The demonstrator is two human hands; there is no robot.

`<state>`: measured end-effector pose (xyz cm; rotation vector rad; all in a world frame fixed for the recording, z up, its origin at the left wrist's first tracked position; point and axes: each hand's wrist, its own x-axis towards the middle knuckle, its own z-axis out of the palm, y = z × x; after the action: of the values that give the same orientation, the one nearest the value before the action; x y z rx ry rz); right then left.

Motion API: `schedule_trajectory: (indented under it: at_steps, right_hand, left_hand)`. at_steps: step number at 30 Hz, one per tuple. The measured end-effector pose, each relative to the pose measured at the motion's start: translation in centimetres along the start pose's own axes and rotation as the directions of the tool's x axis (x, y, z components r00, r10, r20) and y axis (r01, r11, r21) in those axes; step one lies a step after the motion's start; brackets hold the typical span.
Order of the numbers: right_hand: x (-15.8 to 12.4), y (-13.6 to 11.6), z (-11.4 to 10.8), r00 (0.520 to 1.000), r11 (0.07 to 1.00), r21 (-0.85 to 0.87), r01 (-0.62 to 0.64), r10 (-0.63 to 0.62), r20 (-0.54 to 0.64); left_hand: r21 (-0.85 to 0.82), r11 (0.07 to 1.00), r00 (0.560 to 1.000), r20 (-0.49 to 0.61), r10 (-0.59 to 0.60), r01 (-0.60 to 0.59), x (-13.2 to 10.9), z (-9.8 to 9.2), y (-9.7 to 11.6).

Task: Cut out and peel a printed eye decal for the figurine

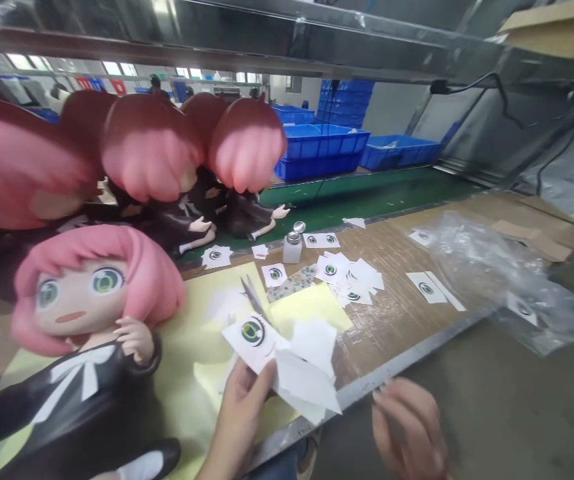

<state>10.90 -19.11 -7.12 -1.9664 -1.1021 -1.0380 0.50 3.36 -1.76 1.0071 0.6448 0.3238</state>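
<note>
My left hand (239, 417) holds a fan of white sticker sheets (287, 363); the top one shows a green eye print (253, 331). My right hand (409, 430) hovers blurred off the table's front edge, fingers apart, holding nothing. A pink-haired doll in a black dress (89, 313) lies on its back at the left on a yellow sheet (311, 303). Tweezers (253, 297) lie on that sheet just beyond the stickers.
More eye stickers (349, 277) are scattered over the wooden table. A small white bottle with a metal cap (293, 245) stands behind them. Several pink-haired dolls (191, 160) lie at the back left. A crumpled clear bag (507, 280) sits right. Blue crates (324, 150) stand beyond.
</note>
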Motion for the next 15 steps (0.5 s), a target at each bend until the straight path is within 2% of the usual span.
schedule_trajectory:
  at_steps: [4, 8, 12, 15]
  right_hand:
    - [1.8, 8.4, 2.4, 0.982, 0.982, -0.106, -0.153, 0.163, 0.093]
    - [4.0, 15.0, 6.9, 0.932, 0.971, -0.062, -0.229, 0.237, 0.274]
    - [6.3, 19.3, 12.1, 0.833, 0.959, -0.042, -0.279, 0.264, 0.486]
    - [8.1, 22.4, 14.3, 0.745, 0.937, -0.105, -0.332, 0.329, 0.580]
  left_hand:
    - [0.012, 1.000, 0.995, -0.098, 0.000, 0.001, 0.1, -1.1, -0.2]
    - [0.010, 1.000, 0.994, -0.110, -0.028, 0.029, 0.3, -1.1, -1.1]
    - [0.070, 0.995, 0.994, -0.091, -0.062, 0.068, 0.9, -0.8, -2.0]
    - [0.087, 0.993, 0.992, -0.103, -0.070, 0.079, 1.3, -0.4, -2.5]
